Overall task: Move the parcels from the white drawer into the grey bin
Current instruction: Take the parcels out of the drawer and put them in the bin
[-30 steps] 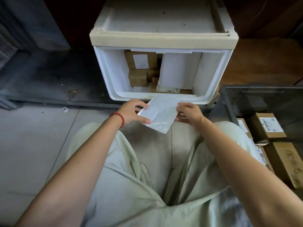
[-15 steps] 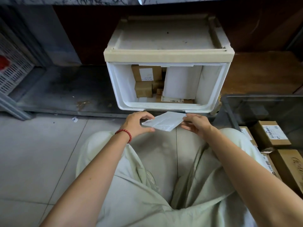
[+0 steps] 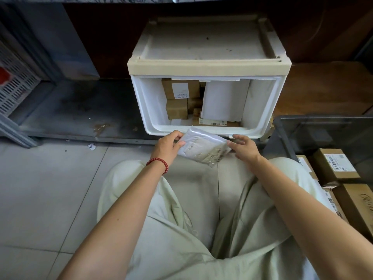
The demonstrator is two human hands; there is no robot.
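Two cardboard boxes (image 3: 335,165) beside grey bin (image 3: 286,126).

Plastic-wrapped parcel (image 3: 203,148) between both hands

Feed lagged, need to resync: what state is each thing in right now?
white drawer: pulled open, boxes and a white packet inside
plastic-wrapped parcel: out of the drawer, held in front of it
left hand: gripping the parcel's left edge
right hand: fingers at the parcel's right edge
grey bin: open, holds cardboard boxes
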